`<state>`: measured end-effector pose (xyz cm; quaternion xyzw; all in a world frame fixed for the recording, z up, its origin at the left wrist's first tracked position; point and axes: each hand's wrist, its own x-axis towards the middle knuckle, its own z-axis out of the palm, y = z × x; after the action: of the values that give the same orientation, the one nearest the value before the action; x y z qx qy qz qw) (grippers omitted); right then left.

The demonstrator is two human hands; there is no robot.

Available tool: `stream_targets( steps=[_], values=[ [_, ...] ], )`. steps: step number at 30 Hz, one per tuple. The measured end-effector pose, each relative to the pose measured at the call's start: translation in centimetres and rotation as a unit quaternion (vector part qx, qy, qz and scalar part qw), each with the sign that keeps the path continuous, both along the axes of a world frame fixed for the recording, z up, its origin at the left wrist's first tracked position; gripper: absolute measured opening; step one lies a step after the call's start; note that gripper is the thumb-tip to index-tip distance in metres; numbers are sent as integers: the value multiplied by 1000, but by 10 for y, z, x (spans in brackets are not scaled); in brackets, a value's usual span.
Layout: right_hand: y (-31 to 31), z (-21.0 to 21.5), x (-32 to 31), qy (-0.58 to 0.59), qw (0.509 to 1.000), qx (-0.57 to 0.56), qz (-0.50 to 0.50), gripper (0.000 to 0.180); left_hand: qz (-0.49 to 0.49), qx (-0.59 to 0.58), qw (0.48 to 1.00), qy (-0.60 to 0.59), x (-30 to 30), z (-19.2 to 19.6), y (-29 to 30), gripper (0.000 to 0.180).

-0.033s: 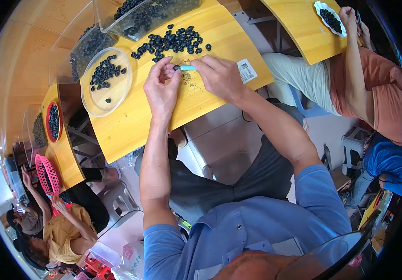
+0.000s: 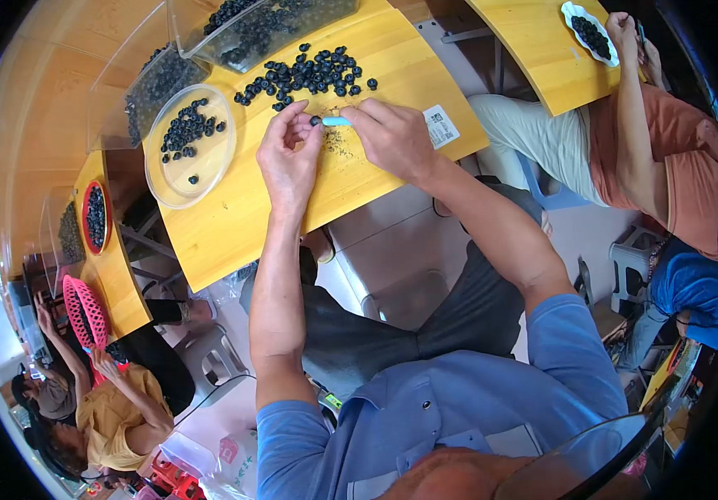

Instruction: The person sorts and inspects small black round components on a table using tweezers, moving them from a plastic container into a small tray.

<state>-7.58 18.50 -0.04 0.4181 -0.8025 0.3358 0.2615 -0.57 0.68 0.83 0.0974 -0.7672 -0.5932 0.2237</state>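
My left hand [image 2: 290,154] pinches a small round black piece [image 2: 315,121] between thumb and fingertips, over the yellow table [image 2: 225,225]. In my right hand [image 2: 396,140] is a slim tool with a turquoise handle [image 2: 335,122], its end right at the black piece. Dark crumbs [image 2: 340,146] lie scattered on the tabletop below the tool. Just beyond my hands spreads a loose pile of similar black pieces [image 2: 317,73]. Left of my left hand, a round clear shallow dish [image 2: 209,187] holds more of them [image 2: 188,132].
Clear bins [image 2: 292,42] full of black pieces stand at the far edge and far left. A white printed label [image 2: 440,127] lies at the table's right. Co-workers sit on both sides, with a pink basket [image 2: 84,310], a red-rimmed bowl [image 2: 87,242] and a white dish [image 2: 568,10].
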Motion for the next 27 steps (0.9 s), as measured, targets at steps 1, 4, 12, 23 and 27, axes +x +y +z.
stream_targets(
  steps=[1,4,12,23,27],
  values=[
    [0,0,0,6,1000,1,-1,22,-1,1,1000,2,0,1,0,39],
    [0,2,1,8,1000,2,0,24,-2,-10,1000,-3,1,2,1,39],
    [0,2,2,9,1000,13,-1,25,-5,-10,1000,1,3,2,-2,43],
    [-3,-9,-3,-53,992,92,-63,20,12,38,998,42,15,11,3,43],
    [-2,-9,-2,-30,996,72,-44,23,34,31,999,22,23,14,-2,43]
  ],
)
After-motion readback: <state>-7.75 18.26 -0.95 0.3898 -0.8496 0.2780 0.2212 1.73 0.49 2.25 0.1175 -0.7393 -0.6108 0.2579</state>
